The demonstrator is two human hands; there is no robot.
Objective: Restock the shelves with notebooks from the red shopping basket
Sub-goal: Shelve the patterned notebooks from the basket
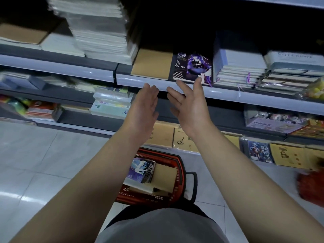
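One purple notebook marked "FOR YOU", beside empty hands.

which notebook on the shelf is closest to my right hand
The purple anime-cover notebook marked "FOR YOU"; your right hand has fingertips at its front edge. The plain brown kraft notebook lies beside it, farther left.

red basket: slotted plastic | shelf edge: smooth glossy | floor tiles: glossy
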